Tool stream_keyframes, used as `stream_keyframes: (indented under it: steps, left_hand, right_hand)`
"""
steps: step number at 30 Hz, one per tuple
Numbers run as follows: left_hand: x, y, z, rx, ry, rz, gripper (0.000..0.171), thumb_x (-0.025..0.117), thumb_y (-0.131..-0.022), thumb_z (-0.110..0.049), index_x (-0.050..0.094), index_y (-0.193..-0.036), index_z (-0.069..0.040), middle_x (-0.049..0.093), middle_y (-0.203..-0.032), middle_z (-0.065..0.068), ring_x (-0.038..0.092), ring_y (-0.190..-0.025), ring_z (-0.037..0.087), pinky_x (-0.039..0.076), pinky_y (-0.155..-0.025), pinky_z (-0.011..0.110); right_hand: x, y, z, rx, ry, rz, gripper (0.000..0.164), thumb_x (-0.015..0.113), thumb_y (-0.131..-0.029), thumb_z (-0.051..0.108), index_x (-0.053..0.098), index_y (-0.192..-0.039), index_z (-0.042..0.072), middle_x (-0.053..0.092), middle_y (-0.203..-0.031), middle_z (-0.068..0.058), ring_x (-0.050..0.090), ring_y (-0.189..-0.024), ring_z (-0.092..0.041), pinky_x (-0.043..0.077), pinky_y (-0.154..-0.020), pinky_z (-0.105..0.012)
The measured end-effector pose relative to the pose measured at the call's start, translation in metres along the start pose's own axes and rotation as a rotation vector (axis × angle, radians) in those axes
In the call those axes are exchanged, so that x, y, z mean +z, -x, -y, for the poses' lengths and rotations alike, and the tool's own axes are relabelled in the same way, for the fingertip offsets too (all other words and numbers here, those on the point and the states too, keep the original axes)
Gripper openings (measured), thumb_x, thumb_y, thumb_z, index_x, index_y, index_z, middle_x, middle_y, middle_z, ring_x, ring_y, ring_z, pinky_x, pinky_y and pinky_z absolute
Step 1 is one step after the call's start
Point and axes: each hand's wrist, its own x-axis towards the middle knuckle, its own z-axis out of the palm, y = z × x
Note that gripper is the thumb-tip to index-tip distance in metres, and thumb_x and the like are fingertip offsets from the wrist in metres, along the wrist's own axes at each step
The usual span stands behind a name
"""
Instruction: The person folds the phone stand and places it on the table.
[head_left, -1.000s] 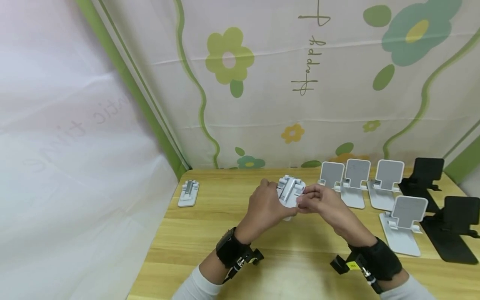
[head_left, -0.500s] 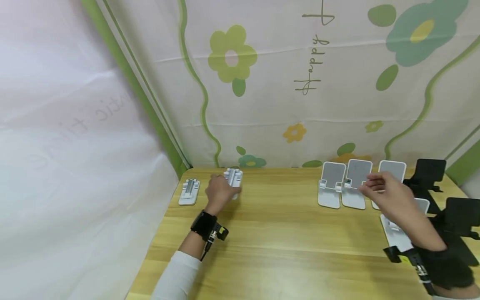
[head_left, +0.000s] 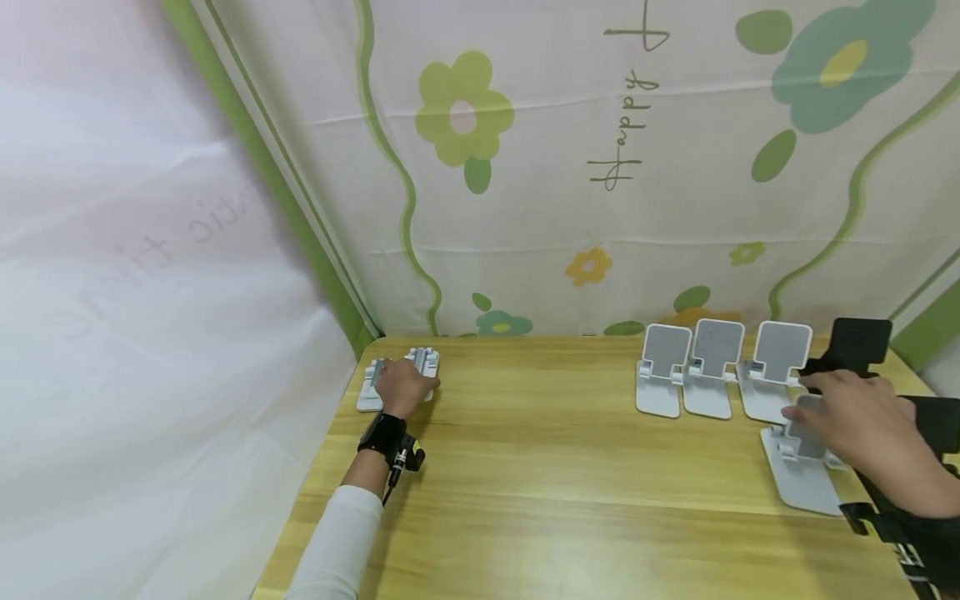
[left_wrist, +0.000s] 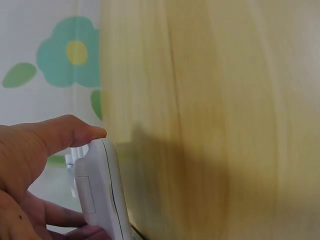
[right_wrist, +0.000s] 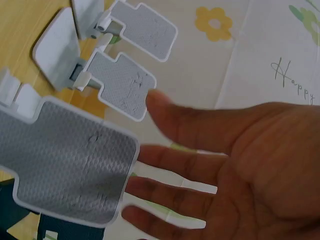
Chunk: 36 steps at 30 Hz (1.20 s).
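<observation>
At the table's far left, my left hand [head_left: 403, 388] grips a folded white phone stand [head_left: 423, 359] by its sides. In the left wrist view, the thumb is at one edge of this folded stand [left_wrist: 101, 187] and fingers are at the other. Right beside it lies another folded white phone stand [head_left: 366, 395], partly covered by the hand. My right hand [head_left: 870, 433] is over the right side, its fingers spread and relaxed. They reach around the upright plate of the front unfolded white phone stand [head_left: 804, 485], whose grey pad [right_wrist: 70, 160] shows close to the fingertips in the right wrist view.
Three unfolded white phone stands [head_left: 658, 398] form a row at the back right. Black phone stands [head_left: 861, 340] stand at the far right, partly behind my right hand. A flowered curtain [head_left: 525, 200] rises along the wooden table's [head_left: 540, 467] back edge.
My left hand has carried the folded stand from mid-table to the far left, beside the other folded one. The right hand let go of it and moved right, to the front unfolded white stand.
</observation>
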Motion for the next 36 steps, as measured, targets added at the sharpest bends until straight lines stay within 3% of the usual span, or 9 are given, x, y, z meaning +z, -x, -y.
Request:
stream_keyframes:
  steps: [4,7,13,18,26,31,34,36]
  left_hand:
    - [0.002,0.000,0.006,-0.008,-0.015,-0.002,0.050,0.081,-0.081,-0.037,0.048,-0.052,-0.014,0.064,-0.083,0.020,0.062,-0.094,0.040,0.053,-0.071,0.051]
    - [0.003,0.002,0.009,-0.015,-0.022,0.008,0.047,0.081,-0.081,-0.037,0.052,-0.054,-0.012,0.063,-0.088,0.019,0.062,-0.092,0.037,0.053,-0.074,0.053]
    - [0.004,0.005,0.010,-0.013,-0.034,0.029,0.042,0.083,-0.080,-0.036,0.060,-0.058,-0.008,0.064,-0.107,0.030,0.062,-0.100,0.044,0.054,-0.083,0.060]
    - [0.004,0.003,0.008,-0.020,-0.046,0.049,0.037,0.084,-0.079,-0.034,0.066,-0.065,-0.005,0.062,-0.113,0.032,0.061,-0.104,0.046,0.054,-0.083,0.060]
    - [0.006,0.003,0.000,0.037,-0.062,0.032,0.034,0.089,-0.078,-0.028,0.070,-0.063,-0.004,0.071,-0.072,0.016,0.066,-0.083,0.038,0.056,-0.072,0.049]
    - [0.008,0.010,-0.005,0.071,-0.069,-0.023,0.030,0.088,-0.079,-0.022,0.072,-0.070,0.001,0.070,-0.074,0.019,0.067,-0.079,0.040,0.058,-0.074,0.052]
    - [0.006,0.015,-0.007,0.070,-0.040,-0.033,0.030,0.085,-0.083,-0.017,0.067,-0.065,-0.001,0.065,-0.066,0.016,0.065,-0.069,0.036,0.057,-0.064,0.045]
    - [0.005,0.017,-0.007,0.073,-0.001,-0.034,0.037,0.081,-0.085,-0.013,0.059,-0.057,-0.006,0.053,-0.055,0.009,0.057,-0.057,0.028,0.048,-0.053,0.037]
  right_hand:
    - [0.002,0.001,-0.008,-0.049,0.010,-0.008,0.043,0.079,-0.084,0.010,0.064,-0.113,-0.017,0.061,-0.101,-0.037,0.057,-0.079,-0.048,0.045,-0.063,-0.058]
    - [0.003,0.002,-0.010,-0.057,-0.006,-0.016,0.039,0.080,-0.081,0.004,0.064,-0.110,-0.018,0.063,-0.092,-0.034,0.057,-0.073,-0.040,0.045,-0.060,-0.049]
    - [0.007,0.001,-0.010,-0.080,-0.004,-0.055,0.034,0.080,-0.079,-0.002,0.066,-0.105,-0.018,0.065,-0.084,-0.030,0.057,-0.064,-0.031,0.046,-0.054,-0.043]
    - [0.009,0.000,-0.009,-0.065,-0.002,-0.090,0.031,0.079,-0.077,-0.005,0.067,-0.103,-0.017,0.065,-0.087,-0.033,0.059,-0.071,-0.040,0.047,-0.058,-0.049]
    - [0.009,0.000,-0.010,-0.084,-0.027,-0.152,0.021,0.073,-0.077,-0.013,0.069,-0.097,-0.017,0.063,-0.076,-0.026,0.050,-0.062,-0.030,0.041,-0.049,-0.038]
    - [0.012,-0.002,-0.010,-0.038,-0.048,-0.123,0.019,0.069,-0.081,-0.014,0.068,-0.099,-0.017,0.062,-0.079,-0.028,0.047,-0.062,-0.031,0.037,-0.048,-0.035]
    - [0.014,-0.005,-0.014,-0.037,-0.068,-0.126,0.017,0.069,-0.083,-0.013,0.069,-0.099,-0.016,0.063,-0.083,-0.032,0.050,-0.061,-0.031,0.038,-0.047,-0.035]
    - [0.016,-0.008,-0.017,-0.047,-0.089,-0.138,0.015,0.069,-0.082,-0.014,0.069,-0.097,-0.015,0.063,-0.086,-0.034,0.052,-0.061,-0.033,0.039,-0.048,-0.037]
